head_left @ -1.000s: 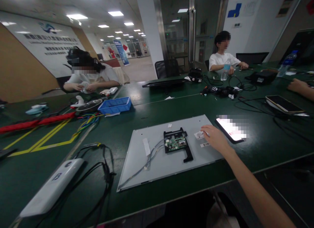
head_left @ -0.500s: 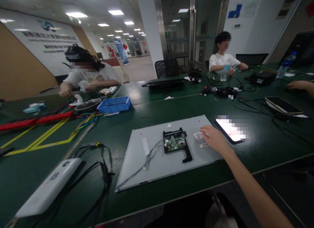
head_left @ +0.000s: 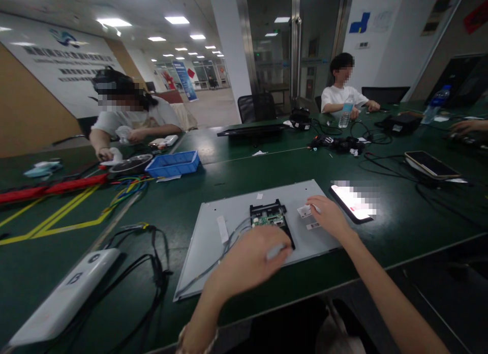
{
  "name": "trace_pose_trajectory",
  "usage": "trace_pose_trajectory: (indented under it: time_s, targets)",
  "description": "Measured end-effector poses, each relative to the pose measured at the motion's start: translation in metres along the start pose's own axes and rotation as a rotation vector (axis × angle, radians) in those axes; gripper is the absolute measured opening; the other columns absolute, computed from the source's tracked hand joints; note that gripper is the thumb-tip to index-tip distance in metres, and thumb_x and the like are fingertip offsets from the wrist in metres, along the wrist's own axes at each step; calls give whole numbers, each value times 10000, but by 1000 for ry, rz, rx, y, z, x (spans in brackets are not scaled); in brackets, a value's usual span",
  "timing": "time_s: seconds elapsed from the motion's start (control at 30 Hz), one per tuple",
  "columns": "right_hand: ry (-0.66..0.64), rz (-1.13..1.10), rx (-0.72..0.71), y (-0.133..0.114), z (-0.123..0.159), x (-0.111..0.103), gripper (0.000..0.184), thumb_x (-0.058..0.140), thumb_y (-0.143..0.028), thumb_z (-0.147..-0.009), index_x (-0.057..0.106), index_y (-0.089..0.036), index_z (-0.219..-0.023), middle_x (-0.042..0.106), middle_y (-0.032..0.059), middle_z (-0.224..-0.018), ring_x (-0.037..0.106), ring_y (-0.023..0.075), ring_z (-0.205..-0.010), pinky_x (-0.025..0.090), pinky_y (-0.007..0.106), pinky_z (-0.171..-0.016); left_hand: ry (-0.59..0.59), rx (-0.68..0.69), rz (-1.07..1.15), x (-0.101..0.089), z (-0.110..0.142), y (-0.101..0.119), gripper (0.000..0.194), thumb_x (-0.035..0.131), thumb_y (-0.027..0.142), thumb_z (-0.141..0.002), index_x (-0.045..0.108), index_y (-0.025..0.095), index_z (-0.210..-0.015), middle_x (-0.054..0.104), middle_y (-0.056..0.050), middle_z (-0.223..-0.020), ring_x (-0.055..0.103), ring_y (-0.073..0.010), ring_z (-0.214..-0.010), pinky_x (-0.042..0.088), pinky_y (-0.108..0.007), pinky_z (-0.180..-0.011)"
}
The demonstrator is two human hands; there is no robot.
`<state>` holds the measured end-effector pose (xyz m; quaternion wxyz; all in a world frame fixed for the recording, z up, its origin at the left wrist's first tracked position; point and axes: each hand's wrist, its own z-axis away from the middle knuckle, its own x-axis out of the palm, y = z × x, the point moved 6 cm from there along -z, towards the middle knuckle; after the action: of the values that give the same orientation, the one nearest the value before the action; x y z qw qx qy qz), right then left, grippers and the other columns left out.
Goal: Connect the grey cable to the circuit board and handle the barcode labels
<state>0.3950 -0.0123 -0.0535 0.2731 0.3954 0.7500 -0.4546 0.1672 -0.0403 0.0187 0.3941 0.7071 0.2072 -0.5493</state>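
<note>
And here's the panel (head_left: 206, 227), flat near the desk's (head_left: 168, 191) front edge — likely stiff, best taken by its rims, sparing the fragile circuit board (head_left: 269, 219). Left hand (head_left: 251, 252) curls above, right hand (head_left: 328, 216) meets the label (head_left: 304, 211); can't tell either grip. A phone (head_left: 354, 204) crowds the right.

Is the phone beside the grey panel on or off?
On: the phone's screen is glowing white, lit beside the grey panel.

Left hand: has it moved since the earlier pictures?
Yes. Unseen before, the left hand has come in from the near side, over the grey panel, partly hiding the circuit board.
</note>
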Motion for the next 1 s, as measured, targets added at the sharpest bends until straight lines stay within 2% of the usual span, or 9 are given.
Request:
trace_pose_trajectory:
  time_s: [0.07,0.17,0.27,0.37,0.5,0.63,0.7,0.8,1.0]
  targets:
    - [6,-2,-3,0,0,0,267,420,-148,-849,649,-170,-984,634,78,-1083,564,185,-1019,420,341,-945,11,-6,-44,-3,-26,-13,205,449,304,-894,636,230,-933,656,-24,-967,599,-170,-883,455,-298,-827]
    - [13,-6,-8,0,0,1,270,419,-142,-846,647,-165,-989,636,77,-1075,565,182,-1014,419,336,-946,200,-162,-189,-7,-57,-48,208,425,219,-875,619,181,-940,648,-61,-966,592,-196,-890,443,-306,-807]
    - [15,-16,-12,-3,-4,2,285,416,-135,-844,638,-164,-1020,638,75,-1072,566,175,-1013,419,330,-944,328,-226,-228,4,-64,-75,215,419,182,-860,596,182,-982,629,-63,-1013,573,-195,-963,429,-290,-839]
    - [-17,-24,-36,-15,-18,4,290,425,-153,-852,627,-171,-1059,634,73,-1100,558,174,-1037,412,326,-948,348,-265,-256,17,-58,-89,230,418,176,-859,582,184,-1021,620,-64,-1035,569,-193,-974,420,-290,-858]
    - [-115,13,-121,-50,-51,16,294,446,-199,-872,609,-161,-1114,626,79,-1133,544,182,-1067,392,322,-962,281,-280,-312,27,-56,-92,210,416,191,-873,590,192,-991,623,-64,-1003,570,-202,-959,417,-300,-843]
    - [-256,148,-175,-79,-87,48,273,470,-217,-880,618,-166,-1105,619,82,-1141,558,180,-1044,405,274,-914,242,-310,-337,31,-57,-91,214,408,189,-879,586,194,-997,615,-72,-999,567,-208,-960,412,-305,-819]
    - [-340,249,-183,-85,-101,69,268,495,-243,-878,622,-166,-1101,622,92,-1125,564,188,-1040,419,257,-874,239,-321,-334,33,-56,-91,206,416,185,-872,581,195,-996,610,-74,-995,565,-209,-954,412,-305,-803]
    - [-399,305,-200,-90,-115,93,243,531,-262,-861,647,-162,-1049,635,105,-1077,580,195,-1014,437,245,-821,233,-327,-329,34,-54,-90,195,422,181,-867,579,198,-982,607,-72,-984,566,-204,-937,411,-305,-801]
    - [-426,371,-237,-100,-123,113,235,477,-230,-886,669,-114,-957,651,145,-1007,606,232,-964,456,284,-777,208,-341,-328,36,-53,-91,205,411,170,-869,576,207,-983,608,-66,-992,556,-197,-966,409,-294,-814]
